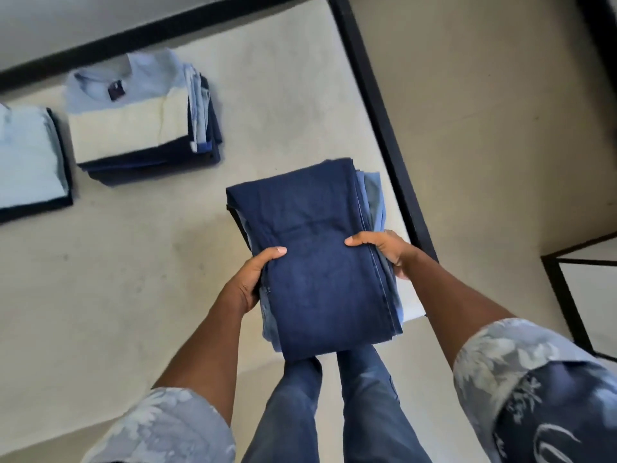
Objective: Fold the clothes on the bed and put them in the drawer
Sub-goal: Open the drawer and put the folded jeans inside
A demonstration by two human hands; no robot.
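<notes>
A rectangular stack of folded clothes (320, 262), creased dark navy denim over paler blue layers, is gripped at both long edges by the left hand (248, 282) and right hand (387, 250), thumbs pressed on top, over the matte cream bed sheet (133, 279). Two other folded piles, a blue-and-cream striped pile (133, 128) and a pale blue pile (30, 158), are laid flat farther back.

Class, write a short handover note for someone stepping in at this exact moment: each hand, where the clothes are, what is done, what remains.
Left hand: grips the left side of the held stack, a navy piece on top.
Right hand: grips its right side, thumb on top.
On the bed lie the shirt-topped stack and the left-edge stack.
Done: all visible clothes are folded.
Left: put all three stacks in the drawer, which I cannot make out here.
</notes>
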